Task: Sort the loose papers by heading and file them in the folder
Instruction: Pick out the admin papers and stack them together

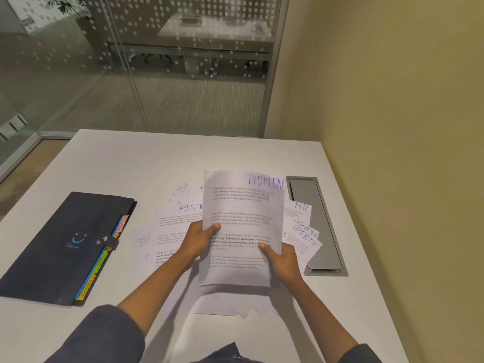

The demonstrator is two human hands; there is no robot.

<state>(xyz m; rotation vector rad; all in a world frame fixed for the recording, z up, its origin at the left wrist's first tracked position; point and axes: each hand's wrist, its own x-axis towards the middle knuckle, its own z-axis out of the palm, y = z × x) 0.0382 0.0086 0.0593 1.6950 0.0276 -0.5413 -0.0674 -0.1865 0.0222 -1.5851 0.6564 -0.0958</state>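
ADMIN sheets point(242, 226) up in both hands, sorting not done.
I've got left hand point(200, 238) and right hand point(281, 259) pinching the side edges, thumbs on top. Folder point(65, 244) lies closed well left of left hand, long axis front-back, tabs facing hands; left is nearer. Other papers point(180, 221) under hands.
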